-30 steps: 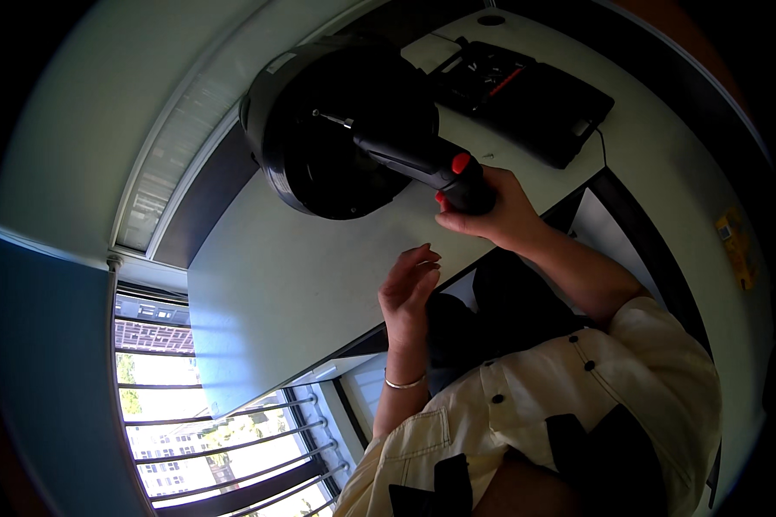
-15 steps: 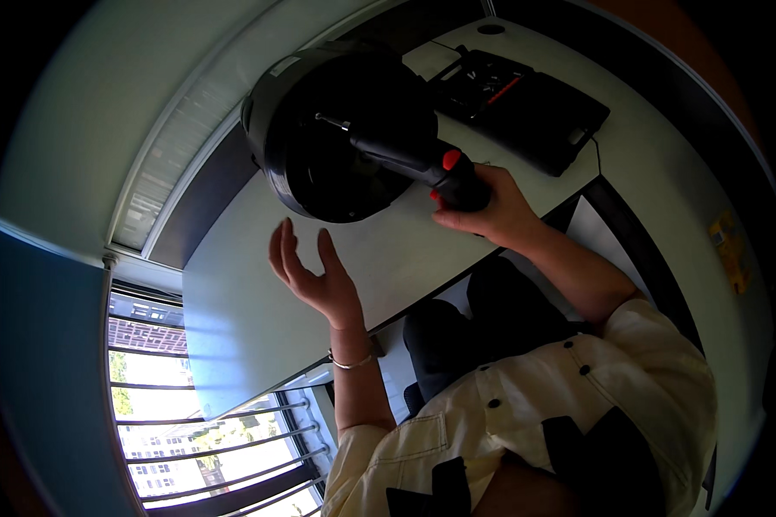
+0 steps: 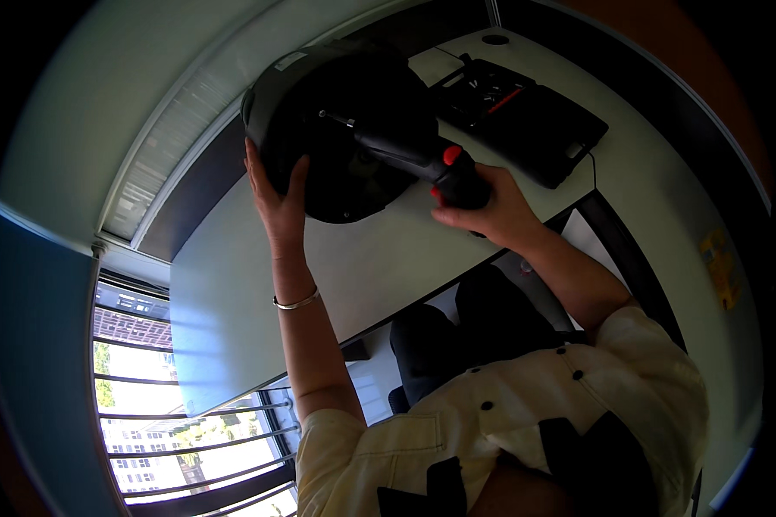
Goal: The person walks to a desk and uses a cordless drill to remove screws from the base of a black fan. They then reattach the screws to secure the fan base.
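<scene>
In my right hand (image 3: 496,207) is a black cordless screwdriver (image 3: 397,153) with red buttons, my fingers closed round its handle. Its thin metal bit points left, over the dark hollow of a large round black housing (image 3: 272,95) on the desk. The shadowed inside hides where the tip meets it, if it does. My left hand (image 3: 276,202) grips the housing's near-left rim, fingers along the outer wall and thumb on the opening's side.
An open black tool case (image 3: 547,138) with small bits and a red strip lies on the white desk (image 3: 353,267), right of the housing. A cable runs from beside it. A wall panel stands behind, a barred window (image 3: 190,431) at lower left, and a yellow item (image 3: 721,267) at far right.
My left hand has moved up and left from the air below the housing onto its rim. The right hand and the screwdriver have stayed nearly still.
</scene>
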A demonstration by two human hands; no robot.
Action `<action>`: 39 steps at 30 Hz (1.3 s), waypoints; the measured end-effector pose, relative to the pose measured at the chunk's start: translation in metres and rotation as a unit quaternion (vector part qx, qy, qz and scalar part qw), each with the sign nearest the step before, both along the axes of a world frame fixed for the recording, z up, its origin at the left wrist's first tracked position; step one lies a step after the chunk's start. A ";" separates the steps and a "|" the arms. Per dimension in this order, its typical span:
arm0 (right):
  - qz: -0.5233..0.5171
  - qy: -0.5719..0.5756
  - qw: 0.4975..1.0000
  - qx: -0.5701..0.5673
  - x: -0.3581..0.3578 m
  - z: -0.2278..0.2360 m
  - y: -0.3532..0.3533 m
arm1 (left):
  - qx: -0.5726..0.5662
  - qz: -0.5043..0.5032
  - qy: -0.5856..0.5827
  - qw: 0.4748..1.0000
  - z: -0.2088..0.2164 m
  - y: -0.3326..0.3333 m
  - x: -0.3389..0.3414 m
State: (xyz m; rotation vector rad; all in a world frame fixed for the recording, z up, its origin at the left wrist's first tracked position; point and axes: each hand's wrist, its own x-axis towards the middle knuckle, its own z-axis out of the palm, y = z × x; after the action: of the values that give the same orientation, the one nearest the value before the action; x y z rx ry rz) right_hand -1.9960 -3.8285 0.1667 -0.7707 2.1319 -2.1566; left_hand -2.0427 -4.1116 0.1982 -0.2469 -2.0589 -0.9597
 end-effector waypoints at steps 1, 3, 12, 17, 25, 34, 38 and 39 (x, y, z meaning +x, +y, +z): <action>0.001 -0.007 1.000 0.012 -0.001 -0.001 0.001 | 0.024 -0.021 -0.004 0.999 -0.002 0.001 -0.001; -0.004 0.001 1.000 0.005 -0.001 -0.005 0.000 | 0.047 -0.045 -0.007 0.998 -0.004 0.001 -0.003; 0.007 0.006 1.000 -0.022 0.006 -0.001 -0.003 | 0.055 -0.058 0.001 0.997 -0.007 -0.003 -0.002; 0.004 0.020 0.999 -0.028 0.005 -0.003 -0.004 | 0.061 -0.058 -0.001 0.996 -0.007 -0.002 0.000; 0.000 0.016 0.999 -0.031 0.008 -0.001 -0.006 | 0.069 -0.052 -0.004 0.996 -0.008 -0.003 0.001; -0.008 0.027 0.999 -0.018 0.009 0.002 -0.007 | 0.076 -0.061 -0.001 0.995 -0.008 -0.003 -0.001; -0.002 0.008 1.000 -0.026 0.012 0.006 -0.007 | 0.081 -0.061 -0.003 0.995 -0.009 -0.003 0.000; 0.001 -0.001 1.000 -0.029 0.012 0.007 -0.007 | 0.080 -0.060 -0.002 0.995 -0.009 -0.004 -0.001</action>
State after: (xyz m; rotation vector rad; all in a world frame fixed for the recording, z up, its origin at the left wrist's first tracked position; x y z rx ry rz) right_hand -1.9839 -3.8355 0.1735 -0.7731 2.0748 -2.2261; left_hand -2.0432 -4.1152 0.1893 -0.2871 -1.9757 -1.1922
